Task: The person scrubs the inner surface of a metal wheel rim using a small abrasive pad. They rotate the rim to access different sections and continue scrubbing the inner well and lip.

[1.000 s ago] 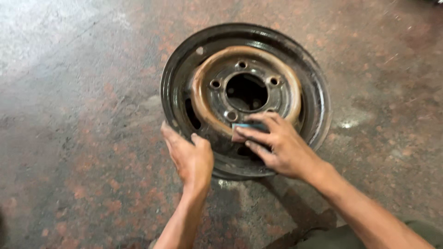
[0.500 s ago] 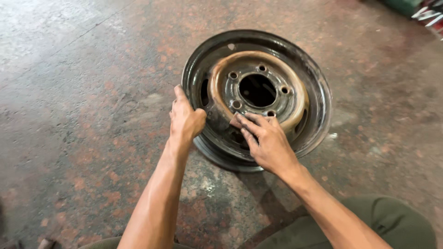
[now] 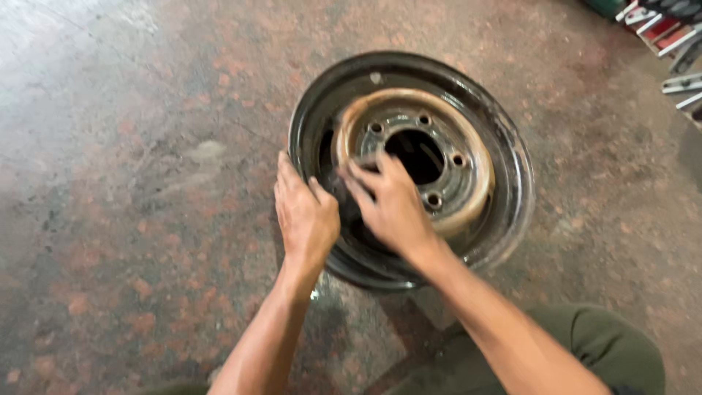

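The steel wheel rim (image 3: 412,168) lies flat on the mottled concrete floor (image 3: 131,183), directly ahead of both hands. The left hand (image 3: 305,213) grips its near-left edge; the right hand (image 3: 391,205), fingers spread, presses on the rusty centre disc (image 3: 468,183), any held item hidden. Tools (image 3: 669,33) lie far right.

Open floor (image 3: 131,183) is left all round the wheel rim (image 3: 504,168). Top-right corner is blocked by stacked tools (image 3: 669,36). Near side is obstructed by a knee (image 3: 585,344).
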